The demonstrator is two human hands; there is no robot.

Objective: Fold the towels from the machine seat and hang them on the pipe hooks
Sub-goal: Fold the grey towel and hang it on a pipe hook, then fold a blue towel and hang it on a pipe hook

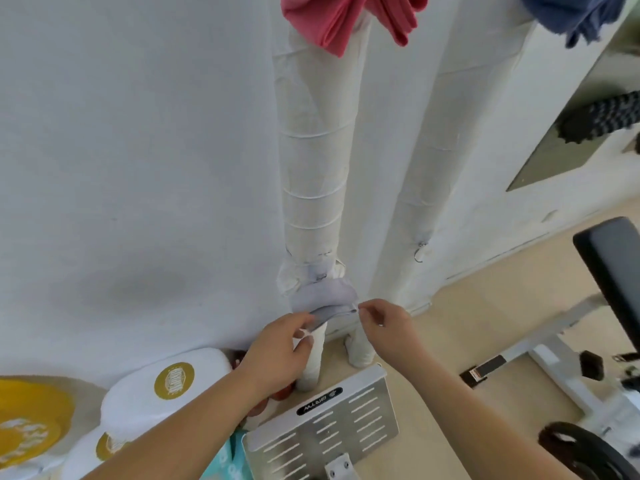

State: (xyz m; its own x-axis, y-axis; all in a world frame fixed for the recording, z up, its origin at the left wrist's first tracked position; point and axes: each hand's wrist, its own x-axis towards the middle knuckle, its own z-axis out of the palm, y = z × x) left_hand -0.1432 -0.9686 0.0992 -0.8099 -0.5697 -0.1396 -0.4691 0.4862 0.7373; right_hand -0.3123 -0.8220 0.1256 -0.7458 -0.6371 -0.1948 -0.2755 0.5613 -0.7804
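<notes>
the pale lilac towel (323, 297) is folded into a small bundle low on the left pipe (313, 168), near where that pipe meets the floor. its top appears caught on a small wire hook (320, 277), though the catch itself is too small to be sure of. both hands are at the towel's bottom edge. the left hand (280, 348) pinches the left corner between thumb and curled fingers. the right hand (384, 323) pinches the right corner with thumb and forefinger, its other fingers loosely bent.

gripping both corners keeps the folded layers together and level, which i judge is meant to square the bundle so it hangs without falling open.

a pink towel (346, 19) drapes over the top end of the same pipe and a blue towel (575, 15) hangs high by the right pipe (415, 168), so the hanging looks well along. an empty hook (419, 252) shows on the right pipe. the black machine seat (613, 258) is at the right edge of view, and no towel shows on the part in sight. a slotted metal footplate (325, 424) sits below the hands
</notes>
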